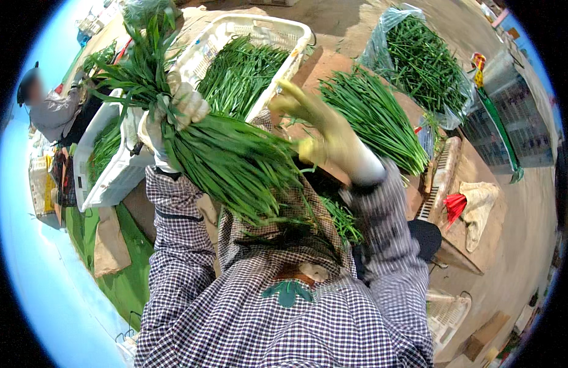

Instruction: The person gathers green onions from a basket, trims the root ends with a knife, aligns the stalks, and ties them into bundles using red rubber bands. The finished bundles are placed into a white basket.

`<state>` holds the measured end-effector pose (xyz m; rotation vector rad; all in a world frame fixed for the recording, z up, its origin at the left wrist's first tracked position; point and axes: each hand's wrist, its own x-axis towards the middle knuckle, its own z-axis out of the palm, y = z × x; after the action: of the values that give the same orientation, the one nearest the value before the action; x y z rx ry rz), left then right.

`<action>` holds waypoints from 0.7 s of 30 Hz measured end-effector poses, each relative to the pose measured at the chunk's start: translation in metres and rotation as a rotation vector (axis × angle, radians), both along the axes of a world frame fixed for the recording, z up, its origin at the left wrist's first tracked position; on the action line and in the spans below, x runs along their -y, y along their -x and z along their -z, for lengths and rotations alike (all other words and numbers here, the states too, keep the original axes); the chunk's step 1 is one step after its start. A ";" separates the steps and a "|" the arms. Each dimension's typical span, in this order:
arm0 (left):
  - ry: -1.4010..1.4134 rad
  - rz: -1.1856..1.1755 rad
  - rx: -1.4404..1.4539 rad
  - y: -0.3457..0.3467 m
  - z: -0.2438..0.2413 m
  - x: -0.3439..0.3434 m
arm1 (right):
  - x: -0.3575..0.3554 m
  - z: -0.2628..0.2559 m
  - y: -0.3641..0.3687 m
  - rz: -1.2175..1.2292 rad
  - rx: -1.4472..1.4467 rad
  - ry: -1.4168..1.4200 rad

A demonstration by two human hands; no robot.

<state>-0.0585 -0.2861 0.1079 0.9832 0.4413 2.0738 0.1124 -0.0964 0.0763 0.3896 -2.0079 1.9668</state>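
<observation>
My left hand [185, 103], in a whitish glove, is closed around a large bunch of garlic chives [233, 165]. One end of the bunch fans out above the fist, and the long green leaves spread across my lap. My right hand [311, 117], in a yellowish glove, is blurred beside the bunch, with fingers apart and nothing visible between them. To its right, a pile of chives [373, 117] lies on a brown board [332, 60], pale stem ends towards me. More loose greens [339, 218] show under my right forearm.
A white plastic crate [265, 23] of chives stands ahead, another white crate [123, 179] at left. A clear bag [380, 41] of greens lies far right. A cloth [479, 211] and red strips [455, 206] lie on a board at right. Another person [56, 110] sits far left.
</observation>
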 end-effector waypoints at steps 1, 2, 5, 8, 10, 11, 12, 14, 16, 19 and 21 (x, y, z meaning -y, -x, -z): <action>-0.006 0.102 -0.090 -0.010 -0.010 -0.016 | -0.003 0.001 0.028 -0.059 -0.100 0.063; -0.007 0.070 -0.055 -0.021 -0.020 -0.029 | 0.004 0.014 0.041 -0.319 -0.003 0.380; 0.254 -0.136 0.111 -0.011 -0.027 -0.042 | 0.025 0.078 0.057 -0.672 0.276 1.003; 0.465 -0.504 0.165 0.033 0.030 -0.019 | 0.042 0.154 0.015 -0.511 0.347 1.175; 0.633 -0.573 0.212 0.050 0.061 0.001 | 0.048 0.158 -0.015 -0.450 0.481 1.077; 0.560 -0.515 0.363 0.050 0.081 0.010 | 0.051 0.158 -0.026 -0.443 0.571 0.976; 0.660 -0.745 0.316 0.034 0.078 0.003 | 0.052 0.168 -0.040 -0.630 0.427 1.076; 0.814 -0.913 0.398 0.024 0.087 0.004 | 0.060 0.159 -0.052 -0.336 0.761 0.815; 0.801 -0.839 0.458 0.061 0.136 0.029 | 0.079 0.134 -0.054 0.016 0.896 0.705; 0.775 -0.805 0.511 0.081 0.165 0.031 | 0.084 0.166 -0.057 0.352 0.609 -0.088; 0.820 -0.851 0.529 0.090 0.182 0.037 | 0.074 0.160 -0.077 0.489 0.223 -0.591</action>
<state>-0.1484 -0.3231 -0.0736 -0.3137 1.4342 2.3623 0.1890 -0.1707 -0.0841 -0.2033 -2.5054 1.1497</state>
